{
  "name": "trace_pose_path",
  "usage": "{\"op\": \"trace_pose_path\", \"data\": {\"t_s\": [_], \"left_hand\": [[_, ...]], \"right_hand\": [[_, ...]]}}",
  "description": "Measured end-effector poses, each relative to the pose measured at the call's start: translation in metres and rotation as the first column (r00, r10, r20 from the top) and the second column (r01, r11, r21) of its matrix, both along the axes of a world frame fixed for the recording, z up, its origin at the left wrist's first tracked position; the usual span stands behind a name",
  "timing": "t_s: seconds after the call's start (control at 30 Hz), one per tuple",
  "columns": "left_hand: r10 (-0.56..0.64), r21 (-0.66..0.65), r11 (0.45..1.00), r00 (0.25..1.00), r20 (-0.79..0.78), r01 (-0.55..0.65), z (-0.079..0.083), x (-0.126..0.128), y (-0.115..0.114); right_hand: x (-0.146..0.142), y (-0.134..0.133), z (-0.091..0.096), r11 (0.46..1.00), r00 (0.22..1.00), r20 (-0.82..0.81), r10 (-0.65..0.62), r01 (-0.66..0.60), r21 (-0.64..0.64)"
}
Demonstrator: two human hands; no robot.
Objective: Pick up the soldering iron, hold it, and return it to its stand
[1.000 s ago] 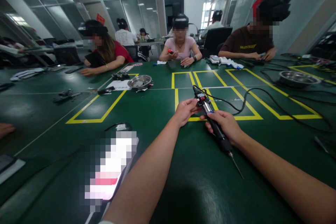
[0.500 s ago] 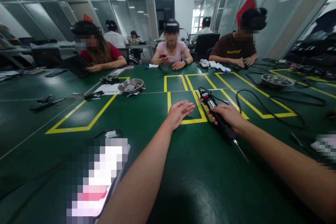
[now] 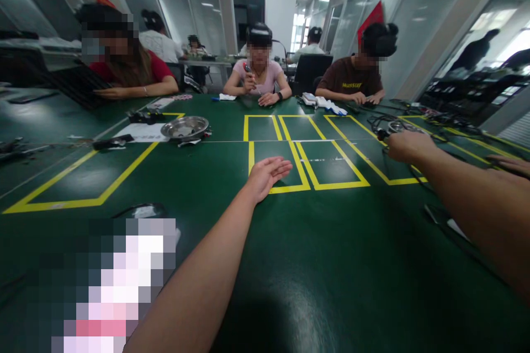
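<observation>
My left hand [image 3: 268, 176] rests on its side on the green table [image 3: 331, 248], fingers stretched out, holding nothing. It lies over one of the yellow tape frames [image 3: 307, 168]. Farther right, my right hand [image 3: 408, 146] reaches out with its fingers closed round an electric screwdriver [image 3: 383, 135]. Only the tool's dark end shows past the hand; the rest is hidden. Just behind that hand are a metal bowl [image 3: 393, 126], partly covered by it, and a tangle of black cables.
Another metal bowl [image 3: 185, 128] stands left of centre beside a white paper [image 3: 141, 132]. A pixelated bright device [image 3: 124, 281] lies at the near left. Three people sit across the table, with white gloves [image 3: 325, 103] before one. Part of another hand [image 3: 511, 164] shows at the right edge.
My right hand has swung right and away with the electric screwdriver, from beside my left hand to near the right bowl. My view has turned slightly right; my left hand stays open.
</observation>
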State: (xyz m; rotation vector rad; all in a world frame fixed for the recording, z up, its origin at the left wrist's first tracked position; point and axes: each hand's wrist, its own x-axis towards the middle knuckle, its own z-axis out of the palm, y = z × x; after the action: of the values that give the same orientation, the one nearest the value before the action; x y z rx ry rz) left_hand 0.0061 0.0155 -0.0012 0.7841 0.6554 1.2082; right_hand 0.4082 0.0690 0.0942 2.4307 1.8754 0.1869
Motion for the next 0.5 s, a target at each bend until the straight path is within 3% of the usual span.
{"op": "trace_pose_path", "data": {"t_s": [0.23, 0.4, 0.5], "left_hand": [[0.002, -0.015, 1.0, 1.0, -0.008, -0.003, 0.003, 0.001, -0.002], [0.0, -0.01, 1.0, 1.0, -0.004, 0.0, 0.002, 0.0, -0.001], [-0.007, -0.002, 1.0, 1.0, -0.001, 0.007, 0.001, -0.001, 0.0]], "right_hand": [[-0.011, -0.005, -0.019, 0.973, 0.984, 0.073, 0.162, -0.146, -0.18], [-0.013, -0.007, -0.019, 0.983, 0.988, 0.008, 0.157, -0.156, -0.1], [-0.01, -0.007, -0.014, 0.993, 0.989, -0.096, 0.117, -0.113, 0.042]]}}
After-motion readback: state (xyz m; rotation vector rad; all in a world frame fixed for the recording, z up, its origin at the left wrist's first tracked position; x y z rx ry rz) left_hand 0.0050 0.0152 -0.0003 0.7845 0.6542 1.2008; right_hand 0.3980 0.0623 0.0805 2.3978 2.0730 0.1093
